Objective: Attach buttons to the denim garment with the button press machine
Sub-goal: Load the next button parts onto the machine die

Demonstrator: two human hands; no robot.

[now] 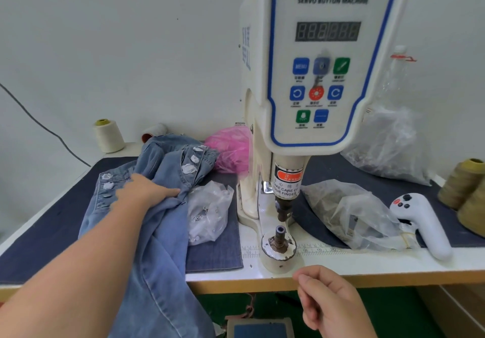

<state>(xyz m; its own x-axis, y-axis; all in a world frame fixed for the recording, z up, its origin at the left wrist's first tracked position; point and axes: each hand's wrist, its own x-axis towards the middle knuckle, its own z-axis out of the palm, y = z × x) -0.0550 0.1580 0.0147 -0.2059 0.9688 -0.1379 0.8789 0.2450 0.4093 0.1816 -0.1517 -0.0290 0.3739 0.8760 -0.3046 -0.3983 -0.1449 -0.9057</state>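
1. Left of the press (309, 96), a pale blue denim garment (147, 206) lies bunched on a dark mat (215, 256), with its lower part hanging off the table's (393, 266) front edge.
2. The left hand (143, 188) rests on the denim left of the press, fingers stretched toward the machine. Whether they are pinching a fold or only pressing down cannot be told.
3. The right hand (328, 298) hovers just in front of the press base, at the table edge. Its fingers are loosely curled with thumb and forefinger tips close (anything tiny between them is too small to see).
4. The lower die (279, 235) below the press head stands bare; no cloth lies across it.
5. Several white-wrapped buttons (189, 168) already sit along the garment's placket, left of the press.
6. A clear bag (207, 211) of small parts lies between the denim and the press; another bag (349, 214) and a white handheld tool (422, 222) lie to its right.
7. Risks, as a judgement: the hanging denim could slide off the table once it is tugged. Dragging it toward the die could catch the clear bag and spill the parts. Fingers near the die could be struck if the press fires early.
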